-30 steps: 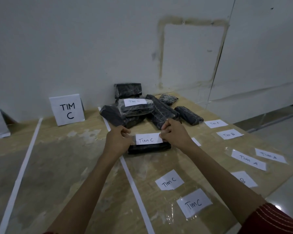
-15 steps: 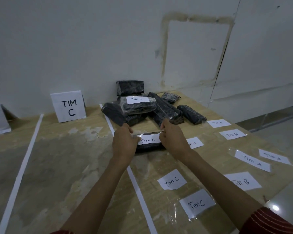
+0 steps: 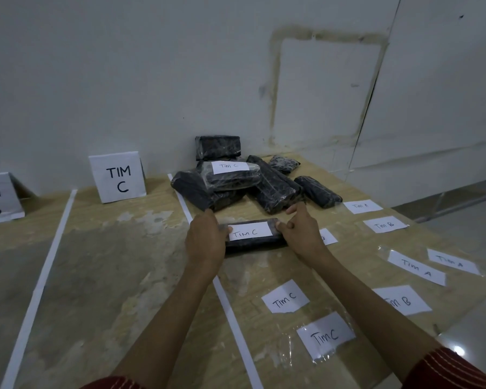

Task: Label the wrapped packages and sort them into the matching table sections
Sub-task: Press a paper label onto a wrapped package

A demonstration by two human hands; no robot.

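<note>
My left hand (image 3: 205, 240) grips the labelled package's (image 3: 253, 244) left end, my right hand (image 3: 300, 234) pinches its right; it lies crosswise, TIM C sign (image 3: 118, 178) far left past the tape line (image 3: 225, 304)

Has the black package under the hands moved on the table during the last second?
No. The package lies where it lay, just right of the white tape line, beside the same paper slip.
</note>
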